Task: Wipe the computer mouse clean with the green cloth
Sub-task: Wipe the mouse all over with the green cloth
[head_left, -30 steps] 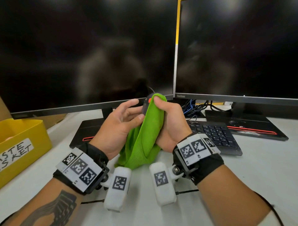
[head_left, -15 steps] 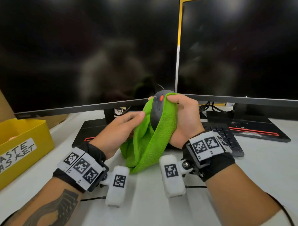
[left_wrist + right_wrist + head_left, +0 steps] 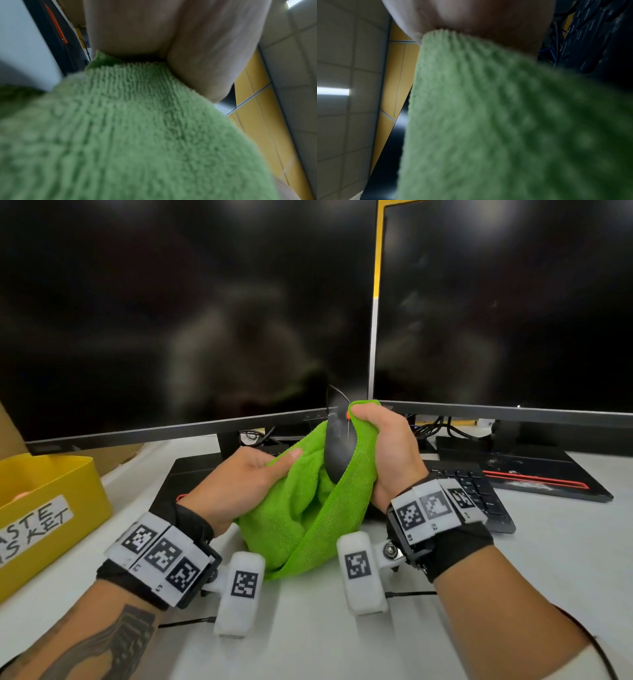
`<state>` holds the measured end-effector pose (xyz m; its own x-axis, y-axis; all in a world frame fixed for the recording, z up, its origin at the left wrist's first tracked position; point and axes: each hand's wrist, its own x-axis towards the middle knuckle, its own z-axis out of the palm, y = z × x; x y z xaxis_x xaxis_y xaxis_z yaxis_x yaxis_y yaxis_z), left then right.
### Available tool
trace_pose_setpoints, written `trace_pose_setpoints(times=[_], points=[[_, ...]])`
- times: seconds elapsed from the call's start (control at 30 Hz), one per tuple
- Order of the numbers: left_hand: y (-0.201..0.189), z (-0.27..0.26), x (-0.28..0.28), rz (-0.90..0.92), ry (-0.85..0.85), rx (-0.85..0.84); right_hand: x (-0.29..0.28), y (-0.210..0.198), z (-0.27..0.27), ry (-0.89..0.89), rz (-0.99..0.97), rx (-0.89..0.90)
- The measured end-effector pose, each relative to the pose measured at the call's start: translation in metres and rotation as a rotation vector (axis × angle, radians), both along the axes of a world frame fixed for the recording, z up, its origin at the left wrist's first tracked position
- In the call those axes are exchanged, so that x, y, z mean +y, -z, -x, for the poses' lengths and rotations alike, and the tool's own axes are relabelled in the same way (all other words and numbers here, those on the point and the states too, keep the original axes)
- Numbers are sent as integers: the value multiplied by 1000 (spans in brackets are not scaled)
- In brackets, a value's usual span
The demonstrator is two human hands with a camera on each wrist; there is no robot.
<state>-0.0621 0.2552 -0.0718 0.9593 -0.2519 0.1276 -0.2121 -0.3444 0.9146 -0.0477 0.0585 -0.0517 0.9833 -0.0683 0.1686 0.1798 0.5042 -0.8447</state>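
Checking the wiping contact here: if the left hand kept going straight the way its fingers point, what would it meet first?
Probably the computer mouse. The left hand grips the green cloth, fingers aimed right and slightly up toward the mouse held upright in the right hand. A cloth fold may come first; depth is unclear.

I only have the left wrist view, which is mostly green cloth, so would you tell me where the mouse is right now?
Observer: The mouse is lifted off the desk, held in the right hand with the green cloth wrapped round its right side.
Operator: Thank you. Is my left hand on the mouse?
Observer: No, the left hand grips only cloth, left of the mouse.
Operator: Is any of the mouse uncovered?
Observer: Yes, its dark top faces left, bare, with an orange wheel showing by the right thumb.
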Motion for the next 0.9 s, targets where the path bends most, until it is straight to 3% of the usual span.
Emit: trace_pose_setpoints(times=[0.2,0.37,0.47,0.63,0.73,0.9], points=[[14,-23,11,122,-76,-54,2,4,-6,81,154,51],[-1,-5,0,310,-105,-79,3,3,0,53,232,79],[-6,-4,-2,525,-112,52,4,3,3,31,234,70],[-12,-1,5,797,137,186,3,3,9,-4,307,48],[-9,-3,4,771,211,130,1,5,11,-53,351,12],[0,-1,-9,659,128,-57,12,10,13,-78,349,-50]])
